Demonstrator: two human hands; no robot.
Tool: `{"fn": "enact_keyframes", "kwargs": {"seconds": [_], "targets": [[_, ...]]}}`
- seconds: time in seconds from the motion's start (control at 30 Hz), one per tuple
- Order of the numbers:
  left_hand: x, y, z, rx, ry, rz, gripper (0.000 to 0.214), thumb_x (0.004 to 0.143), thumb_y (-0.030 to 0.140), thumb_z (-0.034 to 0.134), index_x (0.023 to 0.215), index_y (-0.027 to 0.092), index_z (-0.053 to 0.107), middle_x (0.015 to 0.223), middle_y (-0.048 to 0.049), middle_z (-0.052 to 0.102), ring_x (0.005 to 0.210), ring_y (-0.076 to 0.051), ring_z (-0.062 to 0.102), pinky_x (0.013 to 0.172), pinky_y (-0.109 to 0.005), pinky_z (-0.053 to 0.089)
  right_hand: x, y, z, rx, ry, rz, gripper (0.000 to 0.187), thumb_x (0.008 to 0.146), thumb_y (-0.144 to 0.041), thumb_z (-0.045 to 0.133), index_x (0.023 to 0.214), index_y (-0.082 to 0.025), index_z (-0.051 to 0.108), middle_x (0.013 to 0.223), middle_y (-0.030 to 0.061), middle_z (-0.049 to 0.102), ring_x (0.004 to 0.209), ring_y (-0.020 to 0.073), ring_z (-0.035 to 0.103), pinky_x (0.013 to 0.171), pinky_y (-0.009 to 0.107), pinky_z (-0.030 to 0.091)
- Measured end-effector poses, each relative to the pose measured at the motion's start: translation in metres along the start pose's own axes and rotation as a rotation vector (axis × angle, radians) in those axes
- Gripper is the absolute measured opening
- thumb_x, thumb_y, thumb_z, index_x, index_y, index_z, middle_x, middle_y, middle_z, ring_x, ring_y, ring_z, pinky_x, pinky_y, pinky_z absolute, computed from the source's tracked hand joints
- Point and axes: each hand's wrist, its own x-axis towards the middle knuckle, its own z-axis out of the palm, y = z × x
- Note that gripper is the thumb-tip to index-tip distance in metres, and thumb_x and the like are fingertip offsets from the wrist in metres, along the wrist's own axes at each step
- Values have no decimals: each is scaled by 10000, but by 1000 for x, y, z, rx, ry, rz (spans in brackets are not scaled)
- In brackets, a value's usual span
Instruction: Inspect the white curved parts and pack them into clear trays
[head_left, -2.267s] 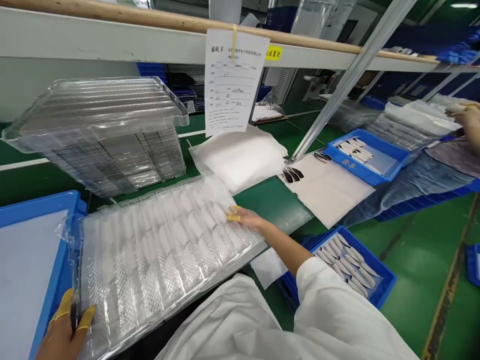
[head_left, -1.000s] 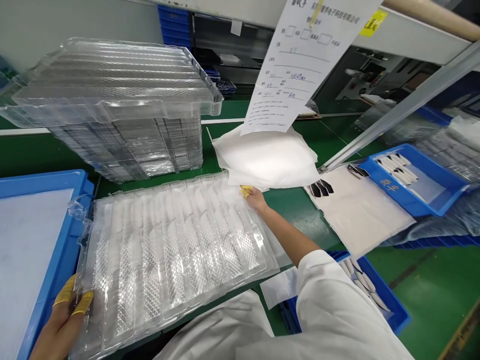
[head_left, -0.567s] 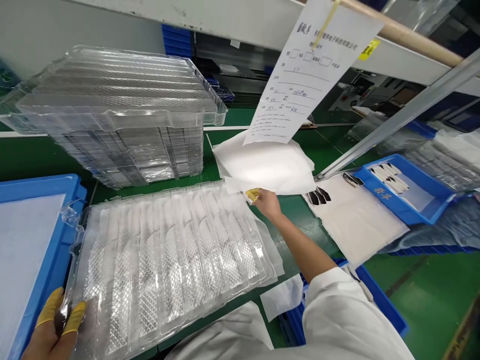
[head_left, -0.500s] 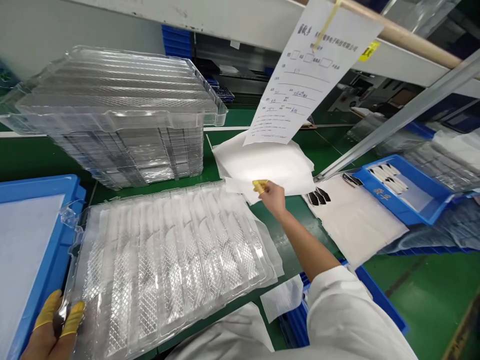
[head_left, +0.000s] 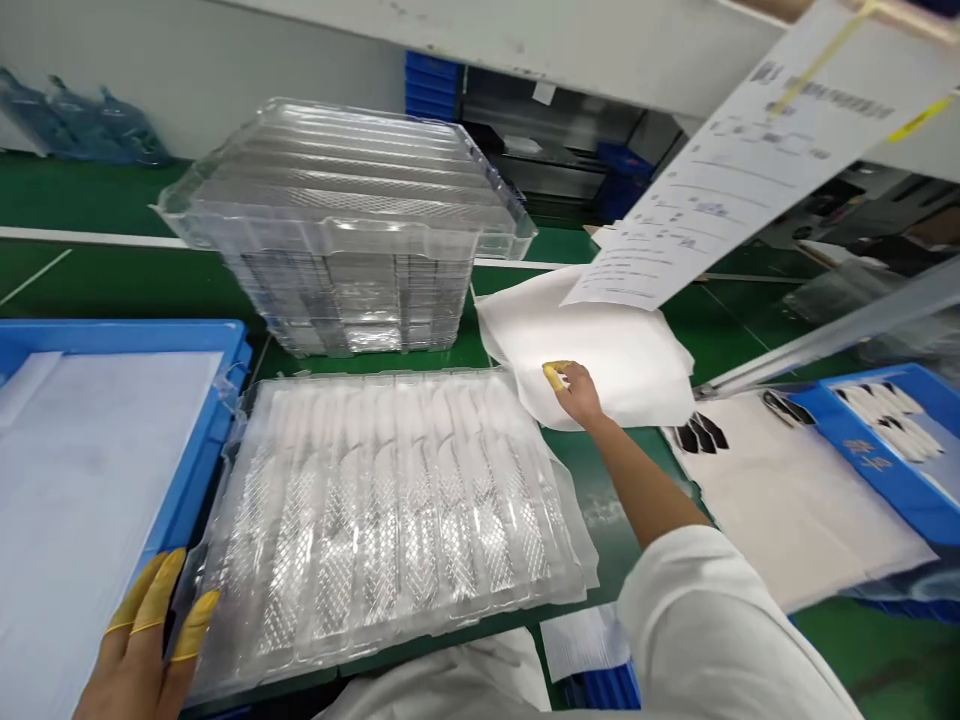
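The left hand (head_left: 139,665), its yellow finger cots (head_left: 154,590) spread apart, rests against the near corner of a clear ribbed plastic blister tray (head_left: 390,520); I cannot tell whether it grips; the tray lies flat on a green workbench (head_left: 97,285), just beside a blue plastic crate (head_left: 150,331); the right arm (head_left: 645,480) stretches forward, with the right hand (head_left: 576,392) bent at the wrist, fingertips together at a soft white sheet (head_left: 607,350); whether they pinch it is unclear; a tall stack of clear plastic trays (head_left: 345,280) stands beyond.
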Motion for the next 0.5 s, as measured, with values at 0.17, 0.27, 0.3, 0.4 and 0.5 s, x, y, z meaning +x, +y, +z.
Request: {"fn": "enact_keyframes", "kwargs": {"seconds": [0.17,0.27,0.3,0.4,0.5], "targets": [[-8,22,-1,-18,90,143,631,942,420,448,1536,292,279,1559,-83,367,1415,-311,395,1202,-522,301,-26,4,-9,41,-117,-167,293,879,-477,651,964,-208,732,1073,85,733,1012,229,675,936,435,532],[-8,35,2,-65,120,224,598,954,340,478,1524,310,299,1546,-82,385,1403,-284,420,1178,-495,352,-30,7,-16,36,-62,-156,359,903,-526,582,941,-197,719,945,85,744,845,205,694,819,418,564],[-8,39,3,-85,130,233,588,957,318,484,1518,312,309,1545,-84,388,1399,-278,427,1168,-486,369,-28,6,-18,37,-41,-149,387,918,-538,547,957,-190,712,919,87,741,808,200,693,782,408,568],[-12,49,1,-120,135,285,596,956,253,503,1516,319,310,1544,-87,392,1386,-266,449,1143,-462,412,-26,-5,-17,43,-26,-137,425,946,-552,471,988,-198,704,898,94,738,767,197,693,697,359,569],[-21,51,-1,-132,94,351,629,951,213,505,1528,322,282,1542,-86,396,1390,-261,445,1115,-435,451,-32,-22,-8,34,-78,-128,378,935,-526,547,991,-180,688,909,66,730,775,170,689,710,333,569]]}}
